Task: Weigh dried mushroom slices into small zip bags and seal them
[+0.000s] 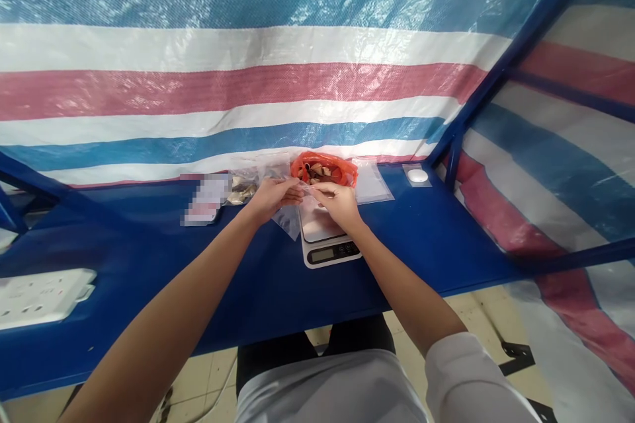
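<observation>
Between my two hands is a clear plastic bag [288, 221], its lower part hanging left of the scale. My left hand [276, 197] pinches the bag's edge from the left. From the right, my right hand [337, 203] grips the same edge, fingers closed, over the scale. The white kitchen scale [322, 228] has a shiny metal plate and a dark display at its front. Just behind the hands sits an orange-red plastic bag [347, 170], open at the top, with brown dried pieces [317, 173] inside.
Left of the hands lies a clear bag of pale pieces [241, 192], beside a blurred-out flat object [206, 199]. Flat clear bags [372, 182] lie right of the orange bag. A white oval item [417, 176] and a white power strip [44, 296] are on the blue table [421, 238].
</observation>
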`<move>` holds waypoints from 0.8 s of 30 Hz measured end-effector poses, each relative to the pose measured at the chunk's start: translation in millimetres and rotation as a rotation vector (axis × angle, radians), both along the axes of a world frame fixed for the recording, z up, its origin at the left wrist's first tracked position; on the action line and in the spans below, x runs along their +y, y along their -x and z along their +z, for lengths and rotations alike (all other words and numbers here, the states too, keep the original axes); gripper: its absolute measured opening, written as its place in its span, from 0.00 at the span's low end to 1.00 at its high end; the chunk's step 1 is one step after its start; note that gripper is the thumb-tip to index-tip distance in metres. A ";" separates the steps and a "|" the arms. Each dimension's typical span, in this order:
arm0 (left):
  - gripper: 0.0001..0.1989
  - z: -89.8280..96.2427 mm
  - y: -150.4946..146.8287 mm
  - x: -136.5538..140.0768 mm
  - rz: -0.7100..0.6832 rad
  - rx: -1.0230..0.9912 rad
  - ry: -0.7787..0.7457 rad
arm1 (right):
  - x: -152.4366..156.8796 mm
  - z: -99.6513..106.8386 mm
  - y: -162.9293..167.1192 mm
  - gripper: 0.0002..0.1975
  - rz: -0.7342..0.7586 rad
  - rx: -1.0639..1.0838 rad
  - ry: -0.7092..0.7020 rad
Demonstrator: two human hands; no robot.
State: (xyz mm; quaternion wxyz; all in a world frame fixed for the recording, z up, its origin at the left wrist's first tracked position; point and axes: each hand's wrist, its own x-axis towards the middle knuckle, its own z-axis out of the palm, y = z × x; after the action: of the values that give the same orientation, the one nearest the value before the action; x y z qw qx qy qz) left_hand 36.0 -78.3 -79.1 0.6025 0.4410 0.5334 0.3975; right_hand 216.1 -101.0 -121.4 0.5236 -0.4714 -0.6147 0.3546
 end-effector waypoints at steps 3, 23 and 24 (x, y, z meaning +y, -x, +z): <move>0.11 -2.2 2.4 -2.7 -0.030 -0.033 -0.005 | 1.3 7.7 -6.0 0.14 0.074 0.036 0.085; 0.17 -6.1 4.6 -6.6 -0.178 0.187 -0.208 | 24.7 19.5 -9.9 0.05 0.232 -0.132 0.135; 0.17 -5.7 6.2 -6.4 -0.174 0.240 -0.233 | 24.9 20.4 -9.9 0.04 0.215 -0.120 0.146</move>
State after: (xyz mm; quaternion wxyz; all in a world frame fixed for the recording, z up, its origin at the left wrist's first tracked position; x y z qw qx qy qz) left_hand 29.7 -84.7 -84.8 0.5114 0.5965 0.5116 0.3477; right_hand 226.0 -76.1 -101.1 0.4093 -0.4601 -0.6642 0.4238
